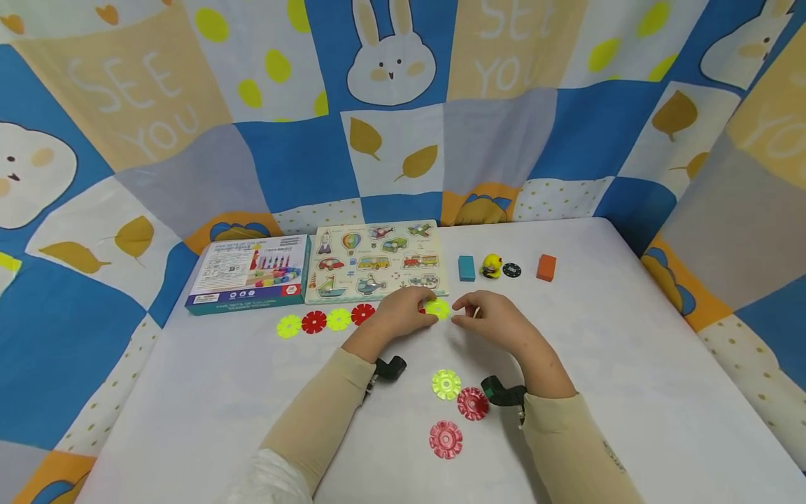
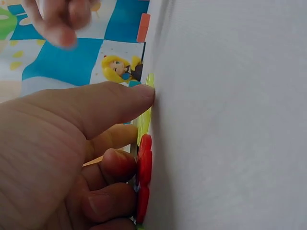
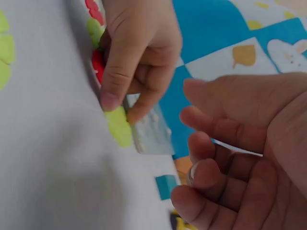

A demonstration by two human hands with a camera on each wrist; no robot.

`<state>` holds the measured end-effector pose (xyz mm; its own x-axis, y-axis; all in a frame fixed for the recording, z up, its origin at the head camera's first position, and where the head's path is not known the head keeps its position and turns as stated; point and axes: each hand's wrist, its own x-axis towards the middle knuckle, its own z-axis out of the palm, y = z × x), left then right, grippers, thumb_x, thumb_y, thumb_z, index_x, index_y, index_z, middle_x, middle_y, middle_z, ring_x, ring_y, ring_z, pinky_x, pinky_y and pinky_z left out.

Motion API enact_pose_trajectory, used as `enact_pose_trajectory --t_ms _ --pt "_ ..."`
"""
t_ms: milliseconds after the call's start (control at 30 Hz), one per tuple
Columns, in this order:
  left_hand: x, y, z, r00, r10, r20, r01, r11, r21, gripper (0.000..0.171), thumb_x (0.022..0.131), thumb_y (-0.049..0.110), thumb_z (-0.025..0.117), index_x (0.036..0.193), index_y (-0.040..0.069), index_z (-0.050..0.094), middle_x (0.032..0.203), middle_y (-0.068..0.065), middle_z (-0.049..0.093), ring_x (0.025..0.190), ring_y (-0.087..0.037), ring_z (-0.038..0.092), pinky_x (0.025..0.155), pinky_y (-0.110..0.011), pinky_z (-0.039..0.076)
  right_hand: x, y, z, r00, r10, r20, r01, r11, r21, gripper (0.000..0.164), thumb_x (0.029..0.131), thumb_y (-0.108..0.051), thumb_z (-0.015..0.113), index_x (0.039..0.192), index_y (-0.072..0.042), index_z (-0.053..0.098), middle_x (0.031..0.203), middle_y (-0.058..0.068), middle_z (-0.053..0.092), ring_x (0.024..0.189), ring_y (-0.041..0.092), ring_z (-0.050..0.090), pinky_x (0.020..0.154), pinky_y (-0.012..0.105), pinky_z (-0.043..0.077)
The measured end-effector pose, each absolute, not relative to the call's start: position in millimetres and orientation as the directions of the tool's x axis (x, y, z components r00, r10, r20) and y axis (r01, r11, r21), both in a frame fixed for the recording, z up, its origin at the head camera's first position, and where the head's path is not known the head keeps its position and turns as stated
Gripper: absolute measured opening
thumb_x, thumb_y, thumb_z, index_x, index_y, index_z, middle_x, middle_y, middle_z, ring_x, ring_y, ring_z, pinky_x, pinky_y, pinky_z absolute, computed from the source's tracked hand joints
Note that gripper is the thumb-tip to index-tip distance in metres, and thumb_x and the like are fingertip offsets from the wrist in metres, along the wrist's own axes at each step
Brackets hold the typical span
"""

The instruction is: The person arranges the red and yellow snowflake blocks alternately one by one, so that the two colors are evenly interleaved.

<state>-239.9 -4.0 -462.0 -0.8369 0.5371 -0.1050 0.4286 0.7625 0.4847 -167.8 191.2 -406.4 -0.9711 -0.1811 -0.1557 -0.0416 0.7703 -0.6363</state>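
Note:
My left hand [image 1: 403, 311] pinches a yellow-green flower-shaped disc [image 1: 439, 309] between thumb and index finger, at the right end of a row of discs. The disc lies flat on the white table. In the left wrist view, the other fingers lie by a red disc [image 2: 144, 177]. Further left, the row shows alternating yellow-green [image 1: 289, 326] and red discs [image 1: 313, 322], partly hidden by the hand. Just right of the held disc, my right hand [image 1: 494, 318] hovers with loosely bent fingers, holding nothing. Nearer me lie a yellow-green disc [image 1: 446, 385] and two red discs [image 1: 473, 404].
Behind the row stand a flat box [image 1: 245, 274] and a picture puzzle board [image 1: 343, 262]. To their right are a blue block [image 1: 466, 268], a small yellow figurine [image 1: 492, 266], a black round chip [image 1: 512, 270] and an orange block [image 1: 546, 267]. Patterned cloth [image 1: 403, 161] surrounds the table.

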Motion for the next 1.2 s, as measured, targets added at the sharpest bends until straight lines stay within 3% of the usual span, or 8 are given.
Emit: enact_pose_trajectory --t_ms 300,433,567,733,1000,1200 --pt "-242.9 -12.6 -460.2 -0.837 0.532 -0.128 0.41 0.765 0.497 0.046 0.085 0.038 0.068 0.126 0.02 0.06 0.102 0.005 0.058 0.092 -0.015 0.049 0.083 -0.033 0.043 -118.5 195.8 -395.1 -0.969 -0.205 -0.139 -0.066 0.753 -0.655 0.023 0.083 -0.028 0.072 0.104 -0.019 0.068 0.085 -0.002 0.054 0.074 0.018 0.049 0.059 0.031 0.045" --pt "-244.3 -14.4 -460.4 -0.838 0.531 -0.125 0.411 0.766 0.495 0.045 0.085 0.037 0.068 0.126 0.019 0.06 0.106 0.005 0.059 0.092 -0.014 0.049 0.085 -0.033 0.042 -96.4 192.5 -401.9 -0.963 -0.197 -0.184 -0.024 0.742 -0.67 0.022 0.081 -0.024 0.074 0.102 -0.02 0.068 0.084 -0.004 0.054 0.074 0.017 0.049 0.059 0.031 0.045" --pt "-245.2 -14.6 -461.7 -0.837 0.534 -0.121 0.414 0.761 0.499 0.045 0.085 0.037 0.068 0.126 0.019 0.06 0.093 0.004 0.057 0.086 -0.014 0.049 0.076 -0.032 0.041 -80.5 187.1 -413.0 -0.947 -0.186 -0.261 0.03 0.757 -0.652 0.025 0.077 -0.021 0.078 0.1 -0.018 0.068 0.081 -0.002 0.054 0.072 0.017 0.049 0.059 0.031 0.044" --pt "-244.8 -13.8 -462.0 -0.832 0.542 -0.115 0.416 0.748 0.517 0.044 0.085 0.036 0.068 0.126 0.02 0.06 0.078 0.002 0.052 0.076 -0.014 0.049 0.067 -0.03 0.039 -70.1 183.2 -428.2 -0.934 -0.166 -0.315 0.058 0.802 -0.594 0.035 0.068 -0.025 0.084 0.096 -0.017 0.064 0.075 0.0 0.053 0.07 0.015 0.048 0.06 0.031 0.041" --pt "-243.1 -11.5 -459.9 -0.826 0.551 -0.122 0.415 0.74 0.529 0.044 0.085 0.035 0.068 0.126 0.02 0.06 0.075 0.0 0.051 0.07 -0.014 0.048 0.063 -0.029 0.037 -65.9 181.8 -435.9 -0.944 -0.126 -0.305 0.066 0.832 -0.55 0.043 0.062 -0.029 0.088 0.093 -0.016 0.06 0.078 -0.002 0.051 0.072 0.015 0.047 0.061 0.032 0.04" --pt "-241.3 -10.6 -460.0 -0.82 0.554 -0.141 0.401 0.734 0.549 0.043 0.085 0.034 0.068 0.126 0.022 0.06 0.076 0.0 0.051 0.071 -0.014 0.048 0.062 -0.029 0.038 -61.0 181.1 -435.7 -0.944 -0.09 -0.317 0.119 0.804 -0.582 0.044 0.061 -0.03 0.088 0.088 -0.017 0.056 0.08 -0.003 0.054 0.075 0.016 0.05 0.062 0.03 0.046"
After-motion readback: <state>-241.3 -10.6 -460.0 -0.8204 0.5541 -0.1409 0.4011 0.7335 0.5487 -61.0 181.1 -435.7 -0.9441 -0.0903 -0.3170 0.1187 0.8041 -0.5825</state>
